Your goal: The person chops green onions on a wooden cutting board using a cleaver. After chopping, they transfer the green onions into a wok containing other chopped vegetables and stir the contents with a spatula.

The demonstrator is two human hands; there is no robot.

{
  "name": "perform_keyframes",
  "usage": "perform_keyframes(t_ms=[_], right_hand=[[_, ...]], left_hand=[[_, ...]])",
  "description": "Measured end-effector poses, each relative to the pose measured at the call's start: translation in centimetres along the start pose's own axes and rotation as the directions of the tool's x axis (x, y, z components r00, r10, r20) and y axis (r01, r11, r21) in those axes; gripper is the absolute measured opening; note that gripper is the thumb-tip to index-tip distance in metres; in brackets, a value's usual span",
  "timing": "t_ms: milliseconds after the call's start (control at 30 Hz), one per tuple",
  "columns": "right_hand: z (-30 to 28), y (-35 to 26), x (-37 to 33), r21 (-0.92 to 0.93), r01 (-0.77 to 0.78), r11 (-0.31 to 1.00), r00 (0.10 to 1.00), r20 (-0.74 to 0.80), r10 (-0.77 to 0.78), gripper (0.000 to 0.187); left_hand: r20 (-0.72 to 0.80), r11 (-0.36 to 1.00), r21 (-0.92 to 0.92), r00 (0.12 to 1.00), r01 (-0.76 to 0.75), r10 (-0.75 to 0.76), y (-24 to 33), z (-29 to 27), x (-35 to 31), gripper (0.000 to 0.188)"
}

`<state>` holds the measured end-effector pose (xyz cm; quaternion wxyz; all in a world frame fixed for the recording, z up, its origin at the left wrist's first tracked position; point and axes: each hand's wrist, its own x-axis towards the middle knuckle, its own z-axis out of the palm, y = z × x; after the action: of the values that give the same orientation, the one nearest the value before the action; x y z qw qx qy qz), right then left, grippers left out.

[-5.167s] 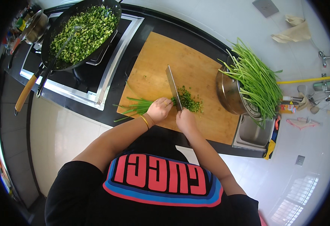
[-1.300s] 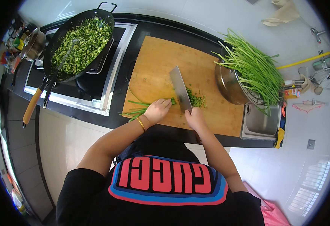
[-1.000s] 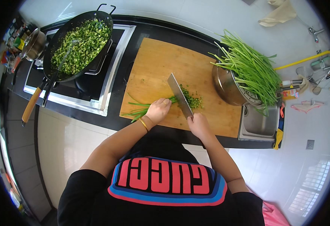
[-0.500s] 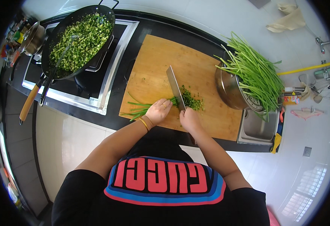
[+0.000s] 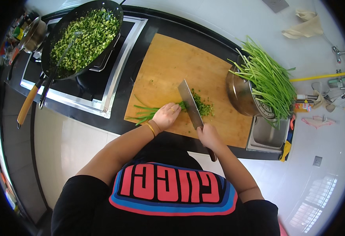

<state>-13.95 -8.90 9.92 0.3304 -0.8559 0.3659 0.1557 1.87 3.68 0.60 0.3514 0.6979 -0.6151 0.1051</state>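
Note:
On the wooden cutting board point(image 5: 188, 55), my left hand point(image 5: 167, 117) presses down on a bunch of garlic chives point(image 5: 145, 114), fingers closed around it. The long ends stick out to the left of that hand. My right hand point(image 5: 210, 137) grips a cleaver point(image 5: 191, 104) whose wide blade slants across the board, just right of the bunch's cut end. Finely chopped chives point(image 5: 204, 107) lie in a small heap to the right of the blade, partly hidden behind it. The cleaver's dark handle end shows below my right hand, over the counter edge.
A metal pot point(image 5: 239, 92) with a heap of uncut chives point(image 5: 268, 76) stands right of the board, beside a small sink point(image 5: 270, 131). At the left, a wok point(image 5: 116, 29) full of chopped greens point(image 5: 86, 41) sits on the stove, its wooden handle point(image 5: 27, 104) jutting over the counter edge.
My right hand and the cleaver have moved right and toward me, bringing the blade away from the left hand's fingers. The left hand stays on the chives.

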Motion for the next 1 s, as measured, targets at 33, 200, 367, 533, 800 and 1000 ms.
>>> perform_keyframes(t_ms=[33,200,367,533,800,1000], right_hand=[[0.3,-0.3,0.4,-0.024,0.007,1.000,1.000,-0.024,-0.008,0.030],[3.2,-1.1,3.1,-0.059,0.139,0.988,0.942,-0.301,-0.151,0.030],[0.1,-1.2,1.9,-0.055,0.046,0.997,0.992,-0.115,-0.052,0.029],[-0.5,-1.0,-0.5,-0.125,0.047,0.991,0.998,-0.042,-0.053,0.029],[1.5,-4.0,2.9,-0.099,0.003,0.995,0.986,-0.168,-0.020,0.029],[1.8,0.3,3.7,0.019,0.056,0.998,0.978,-0.200,-0.051,0.028]], left_hand=[[-0.002,1.000,0.002,1.000,0.002,-0.002,0.0,0.0,-0.1,0.024],[-0.007,1.000,0.007,1.000,-0.008,0.008,0.0,0.1,0.0,0.023],[-0.019,1.000,0.017,1.000,0.003,-0.003,-0.3,0.2,-0.2,0.022],[-0.039,1.000,0.011,0.999,0.001,-0.001,-0.1,0.0,0.0,0.022],[-0.042,1.000,0.016,0.999,-0.017,0.017,-0.1,0.5,-0.2,0.021],[-0.033,1.000,0.005,0.999,0.004,-0.004,-0.1,0.0,0.1,0.019]])
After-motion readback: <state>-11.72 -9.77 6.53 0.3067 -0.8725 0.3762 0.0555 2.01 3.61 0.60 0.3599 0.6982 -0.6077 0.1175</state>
